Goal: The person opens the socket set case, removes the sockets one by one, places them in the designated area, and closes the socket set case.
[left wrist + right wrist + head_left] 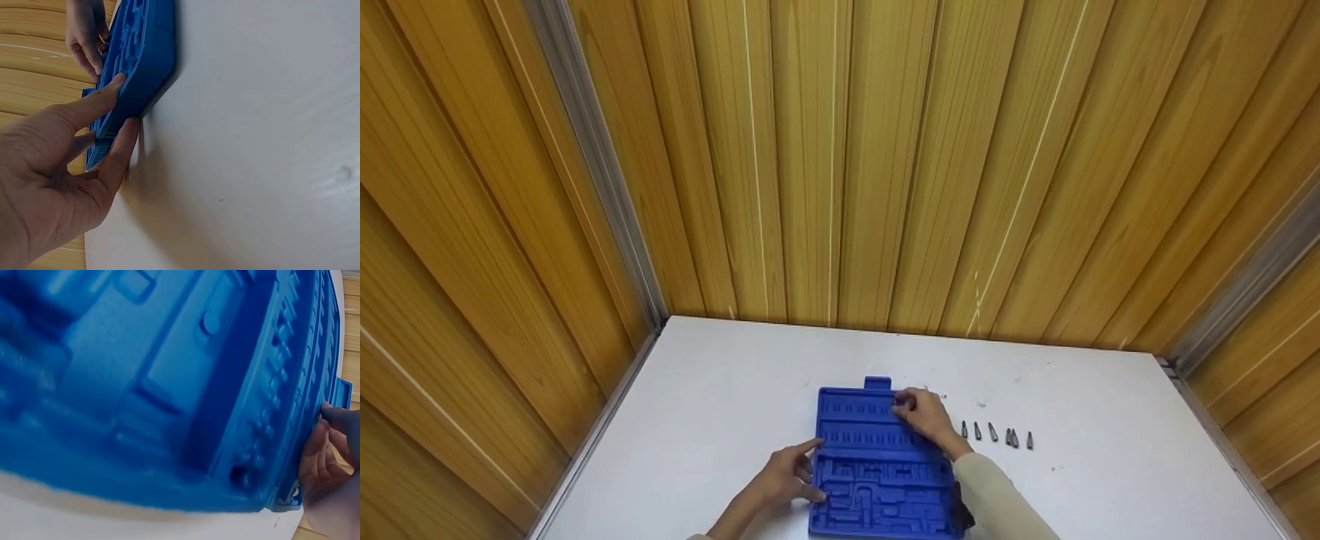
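A blue plastic tool case [877, 454] lies opened out on the white table, its moulded slots facing up. My left hand [787, 474] holds the case's left edge, with the thumb on the rim and the fingers along the side, as the left wrist view shows. Over the upper right corner of the case is my right hand [924, 414]. Its thumb and index finger pinch a small piece at the slots, mostly hidden by the fingertips; it looks like a metal bit. Several dark, tapered metal bits [993, 432] lie in a loose row right of the case.
A blue latch tab [877, 383] sticks out from the far edge of the case. Small specks dot the white table [720, 390]. Wood-patterned panels [877, 187] rise behind the table and on both sides.
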`<state>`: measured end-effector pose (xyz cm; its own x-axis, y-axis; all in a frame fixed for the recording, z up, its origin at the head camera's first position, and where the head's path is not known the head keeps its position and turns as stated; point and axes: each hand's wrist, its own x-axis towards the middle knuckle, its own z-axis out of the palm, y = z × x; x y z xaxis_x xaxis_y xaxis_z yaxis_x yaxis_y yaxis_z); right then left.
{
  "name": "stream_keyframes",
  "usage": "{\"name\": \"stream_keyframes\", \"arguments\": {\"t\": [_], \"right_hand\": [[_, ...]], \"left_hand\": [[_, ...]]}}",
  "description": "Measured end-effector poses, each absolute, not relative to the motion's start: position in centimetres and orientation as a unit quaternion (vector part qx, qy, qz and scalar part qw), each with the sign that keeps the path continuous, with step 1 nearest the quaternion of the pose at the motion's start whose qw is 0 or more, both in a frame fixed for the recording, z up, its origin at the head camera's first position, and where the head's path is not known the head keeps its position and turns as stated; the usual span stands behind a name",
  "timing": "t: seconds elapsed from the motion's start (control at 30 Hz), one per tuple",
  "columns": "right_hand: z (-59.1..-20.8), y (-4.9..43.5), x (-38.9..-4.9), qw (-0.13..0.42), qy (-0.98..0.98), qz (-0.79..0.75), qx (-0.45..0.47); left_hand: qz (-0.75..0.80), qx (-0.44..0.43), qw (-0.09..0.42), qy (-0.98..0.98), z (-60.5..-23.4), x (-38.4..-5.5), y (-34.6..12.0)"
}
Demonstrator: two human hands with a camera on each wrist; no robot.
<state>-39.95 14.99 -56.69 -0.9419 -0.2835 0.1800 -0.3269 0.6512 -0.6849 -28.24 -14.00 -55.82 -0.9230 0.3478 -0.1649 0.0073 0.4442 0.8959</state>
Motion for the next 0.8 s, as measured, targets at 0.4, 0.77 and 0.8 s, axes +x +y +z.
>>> {"name": "stream_keyframes", "arguments": {"t": [0.4, 0.77, 0.8], "right_hand": [[-56.01, 14.55, -39.9, 0.007, -0.921, 0.361, 0.148], [-56.75, 14.93, -39.86, 0.003, -0.914, 0.383, 0.132], [-56.69, 14.97, -39.85, 0.003, -0.912, 0.387, 0.133]], "left_hand": [[0.523, 0.118, 0.159, 0.829, -55.85, -28.29, -14.3], [0.508, 0.1, 0.171, 0.838, -55.93, -28.41, -14.01], [0.508, 0.1, 0.171, 0.838, -55.89, -28.45, -14.0]]}}
